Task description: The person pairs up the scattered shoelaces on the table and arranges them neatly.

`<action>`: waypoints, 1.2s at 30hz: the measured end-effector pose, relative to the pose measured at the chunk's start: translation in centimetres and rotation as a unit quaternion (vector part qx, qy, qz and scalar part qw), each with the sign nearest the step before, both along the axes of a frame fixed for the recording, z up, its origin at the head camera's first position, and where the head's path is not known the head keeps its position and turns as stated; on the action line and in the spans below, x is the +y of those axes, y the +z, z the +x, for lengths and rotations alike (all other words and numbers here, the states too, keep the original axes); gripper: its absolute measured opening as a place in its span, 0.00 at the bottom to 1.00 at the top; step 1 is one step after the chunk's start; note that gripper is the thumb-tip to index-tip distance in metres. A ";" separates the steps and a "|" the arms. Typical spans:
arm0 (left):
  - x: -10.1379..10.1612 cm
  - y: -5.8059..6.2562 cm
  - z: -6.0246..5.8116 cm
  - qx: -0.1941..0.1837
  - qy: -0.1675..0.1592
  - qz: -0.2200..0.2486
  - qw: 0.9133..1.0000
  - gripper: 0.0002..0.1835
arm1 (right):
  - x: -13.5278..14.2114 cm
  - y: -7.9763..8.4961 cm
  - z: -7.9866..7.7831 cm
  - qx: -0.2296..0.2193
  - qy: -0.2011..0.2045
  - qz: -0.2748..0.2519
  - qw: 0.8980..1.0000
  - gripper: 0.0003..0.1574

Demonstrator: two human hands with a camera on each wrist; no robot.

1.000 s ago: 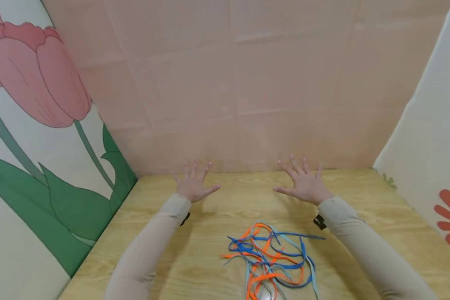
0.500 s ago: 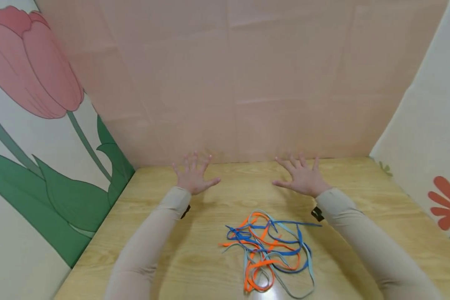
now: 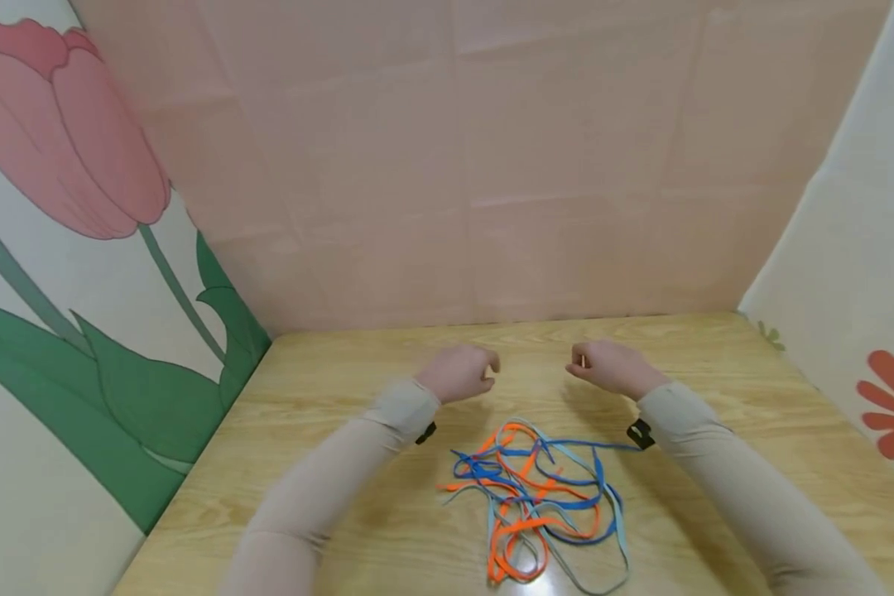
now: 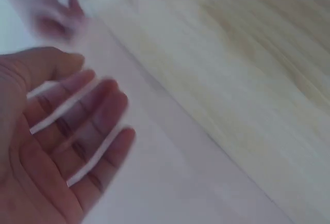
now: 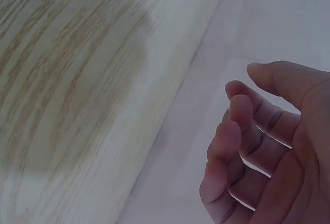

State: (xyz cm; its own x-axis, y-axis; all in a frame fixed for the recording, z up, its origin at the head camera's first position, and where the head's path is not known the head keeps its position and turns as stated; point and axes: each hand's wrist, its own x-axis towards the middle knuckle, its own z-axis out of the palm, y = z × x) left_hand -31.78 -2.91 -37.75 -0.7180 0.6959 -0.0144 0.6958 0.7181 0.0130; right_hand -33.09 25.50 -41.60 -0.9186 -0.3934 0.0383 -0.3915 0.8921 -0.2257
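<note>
A loose tangle of flat laces [image 3: 525, 524], orange, blue and pale grey-blue, lies on the wooden table [image 3: 387, 530]. Beyond it and to the left, my left hand [image 3: 458, 372] is held over the table with nothing in it; its fingers [image 4: 111, 154] are relaxed and slightly bent in the left wrist view. My right hand [image 3: 614, 367] is level with it on the other side, also holding nothing. In the right wrist view its fingers [image 5: 240, 141] curl loosely, the thumb apart from them. Neither hand touches the laces.
A pinkish sheet [image 3: 462, 165] hangs along the table's far edge. On the left stands a panel with a large tulip print [image 3: 74, 141], and on the right a white panel with a red flower [image 3: 890, 389]. Dark wrist cameras [image 3: 641, 433] sit under the cuffs.
Both hands had fingers spread wide near the far edge; the fingers have since bent inward. My left hand has moved right, towards the right hand. The laces lie as before.
</note>
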 end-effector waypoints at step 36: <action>-0.2 1.8 0.8 -0.226 -0.027 0.319 0.920 0.05 | 1.5 0.3 2.1 -0.107 0.044 -0.036 0.993 0.07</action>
State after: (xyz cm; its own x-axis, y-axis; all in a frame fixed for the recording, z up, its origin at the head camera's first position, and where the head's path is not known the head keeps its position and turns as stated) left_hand -30.97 -3.15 -35.90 -0.7038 0.6999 0.1215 0.5502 0.4289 0.7165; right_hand -30.96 27.03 -41.27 -0.8712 -0.4754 -0.1223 -0.4031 0.8350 -0.3745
